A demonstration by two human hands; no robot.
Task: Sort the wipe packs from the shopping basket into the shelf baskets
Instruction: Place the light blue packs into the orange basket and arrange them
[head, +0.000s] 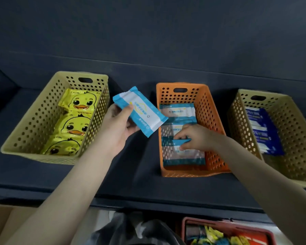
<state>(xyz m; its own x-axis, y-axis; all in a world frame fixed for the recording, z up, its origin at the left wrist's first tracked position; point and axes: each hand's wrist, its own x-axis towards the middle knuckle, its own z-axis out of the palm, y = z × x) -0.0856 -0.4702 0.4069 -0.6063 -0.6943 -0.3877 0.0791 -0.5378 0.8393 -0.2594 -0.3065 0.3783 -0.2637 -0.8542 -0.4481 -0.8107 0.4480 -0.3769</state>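
So the right hand (196,137) is pinching a blue pack (181,141) down inside the orange basket (210,121), probably squaring it onto the matching stack (177,110). Meanwhile the left hand (118,124) is gripping a spare blue pack (140,112) just beside that basket, likely going in next.

shop, dark shelf (148,188), product baskets (182,174), shopping basket (219,225)

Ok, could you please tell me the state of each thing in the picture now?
Left hand: grips a light blue pack, raised above the shelf.
Right hand: pinches the front pack inside the orange basket.
Left yellow basket: three duck packs inside.
Right yellow basket: dark blue packs inside.
Shopping basket: not empty, packs inside.
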